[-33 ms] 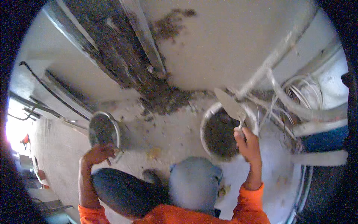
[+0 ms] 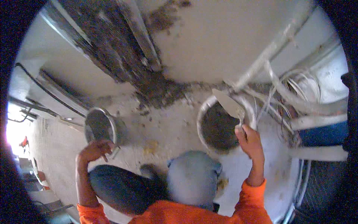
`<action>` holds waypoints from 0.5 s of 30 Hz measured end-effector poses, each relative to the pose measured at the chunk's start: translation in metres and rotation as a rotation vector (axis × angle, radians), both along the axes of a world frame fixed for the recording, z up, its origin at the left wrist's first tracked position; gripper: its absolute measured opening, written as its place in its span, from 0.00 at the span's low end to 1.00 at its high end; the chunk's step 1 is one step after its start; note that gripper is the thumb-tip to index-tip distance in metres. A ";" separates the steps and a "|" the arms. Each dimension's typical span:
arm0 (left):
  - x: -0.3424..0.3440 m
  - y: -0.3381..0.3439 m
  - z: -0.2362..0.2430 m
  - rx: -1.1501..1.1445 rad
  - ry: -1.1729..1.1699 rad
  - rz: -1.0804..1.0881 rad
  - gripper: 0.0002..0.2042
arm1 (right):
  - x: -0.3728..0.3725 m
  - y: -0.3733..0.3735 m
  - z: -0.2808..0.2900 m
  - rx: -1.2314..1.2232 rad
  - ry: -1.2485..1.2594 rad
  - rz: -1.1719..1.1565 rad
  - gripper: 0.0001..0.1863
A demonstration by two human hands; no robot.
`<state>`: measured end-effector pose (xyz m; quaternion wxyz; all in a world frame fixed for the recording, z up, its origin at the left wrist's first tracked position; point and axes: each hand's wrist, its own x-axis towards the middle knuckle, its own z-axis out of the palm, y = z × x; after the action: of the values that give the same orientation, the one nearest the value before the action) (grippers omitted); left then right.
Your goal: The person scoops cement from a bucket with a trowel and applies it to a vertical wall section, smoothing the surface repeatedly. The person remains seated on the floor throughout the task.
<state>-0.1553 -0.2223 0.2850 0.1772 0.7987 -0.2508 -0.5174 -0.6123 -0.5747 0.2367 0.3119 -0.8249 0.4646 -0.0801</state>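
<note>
My right hand is closed around the handle of a pointing trowel. The trowel's pale blade points up and to the left, over the rim of a round bucket with dark mortar inside. On the left, my left hand hangs at the near rim of a second bucket, fingers loosely bent and apart. Whether the fingertips touch that rim I cannot tell. Grey material shows inside this bucket.
Dark wet mortar lies heaped at the wall's foot, below a rough strip between boards. Coiled cables and pale pipes stand at right. A black hose runs along the left. My knees are between the buckets.
The whole view has shifted slightly, so the scene sits a little higher and further left. Both hands keep nearly the same pose, with the trowel still over the right bucket.
</note>
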 end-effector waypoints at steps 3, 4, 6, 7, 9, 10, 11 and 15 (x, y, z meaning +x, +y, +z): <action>-0.003 -0.006 -0.002 -0.016 -0.081 -0.138 0.15 | -0.046 -0.005 -0.029 -0.068 0.411 0.127 0.15; -0.006 -0.009 0.000 0.005 -0.110 -0.158 0.15 | -0.051 -0.008 -0.040 -0.098 0.466 0.152 0.15; -0.011 -0.018 0.004 0.032 -0.138 -0.177 0.16 | -0.042 -0.010 -0.061 -0.235 0.500 0.263 0.17; -0.013 -0.021 0.005 0.040 -0.134 -0.175 0.16 | -0.031 -0.010 -0.071 -0.228 0.518 0.218 0.16; -0.015 -0.026 0.010 0.051 -0.102 -0.125 0.17 | 0.000 -0.005 -0.083 -0.231 0.577 0.129 0.15; -0.016 -0.027 0.011 0.045 -0.082 -0.078 0.16 | 0.014 0.002 -0.085 -0.247 0.596 0.212 0.14; -0.017 -0.026 0.011 0.041 -0.060 -0.032 0.16 | 0.023 0.007 -0.086 -0.283 0.637 0.268 0.14; -0.014 -0.018 0.011 0.001 -0.097 -0.139 0.16 | 0.011 0.005 -0.072 -0.221 0.697 0.479 0.12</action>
<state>-0.1695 -0.2403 0.2958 0.1280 0.8037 -0.3138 -0.4891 -0.6015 -0.5701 0.1642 0.0563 -0.9156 0.3261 0.2285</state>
